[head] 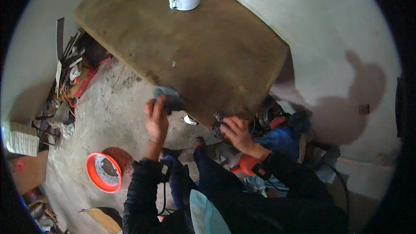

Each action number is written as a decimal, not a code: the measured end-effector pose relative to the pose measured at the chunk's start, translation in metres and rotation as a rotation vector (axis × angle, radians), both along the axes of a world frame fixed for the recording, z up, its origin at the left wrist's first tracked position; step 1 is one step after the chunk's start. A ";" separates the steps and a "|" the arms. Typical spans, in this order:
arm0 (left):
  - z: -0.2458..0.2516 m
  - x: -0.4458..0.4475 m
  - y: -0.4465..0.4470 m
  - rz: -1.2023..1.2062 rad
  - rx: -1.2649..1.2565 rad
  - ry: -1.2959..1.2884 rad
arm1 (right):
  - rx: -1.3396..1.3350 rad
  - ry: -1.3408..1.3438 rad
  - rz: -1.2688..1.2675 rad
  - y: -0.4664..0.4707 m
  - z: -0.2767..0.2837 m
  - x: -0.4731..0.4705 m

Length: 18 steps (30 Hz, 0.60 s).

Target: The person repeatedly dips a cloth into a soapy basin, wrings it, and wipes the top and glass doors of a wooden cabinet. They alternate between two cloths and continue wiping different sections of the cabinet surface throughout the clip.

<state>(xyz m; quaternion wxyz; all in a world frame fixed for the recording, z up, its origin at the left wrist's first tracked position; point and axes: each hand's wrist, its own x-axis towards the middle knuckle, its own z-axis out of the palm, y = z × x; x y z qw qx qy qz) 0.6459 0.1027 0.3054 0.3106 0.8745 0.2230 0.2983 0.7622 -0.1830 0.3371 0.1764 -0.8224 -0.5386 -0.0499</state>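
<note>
My left hand (156, 117) holds a grey-blue object (169, 97), blurred, perhaps a cup or a cloth, at the near left edge of a brown tabletop (195, 42). A dark, crumpled thing (218, 126) is in the fingers of my right hand (236, 131) at the table's near edge; it looks like a rag or scourer, though blur hides its kind. Far from both hands, a white enamel mug (185, 1) with a dark rim stands near the table's far edge, with something dark and round inside.
On the concrete floor to the left stands an orange-red basin (119, 182) of sudsy water. Wood scraps, plastic and red wire (70, 99) lie piled along the left wall. Bags and a blue cloth or plastic item (279, 139) crowd the right of the table. A pale wall rises beyond.
</note>
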 end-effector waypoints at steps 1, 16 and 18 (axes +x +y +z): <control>0.000 0.011 0.013 0.089 0.016 0.052 | -0.003 -0.043 0.057 -0.006 -0.005 -0.006; -0.027 0.104 0.012 0.397 0.340 0.269 | -0.125 -0.114 -0.496 -0.031 -0.023 0.133; -0.029 0.105 0.010 0.418 0.366 0.250 | -0.112 -0.078 -0.340 -0.038 -0.027 0.125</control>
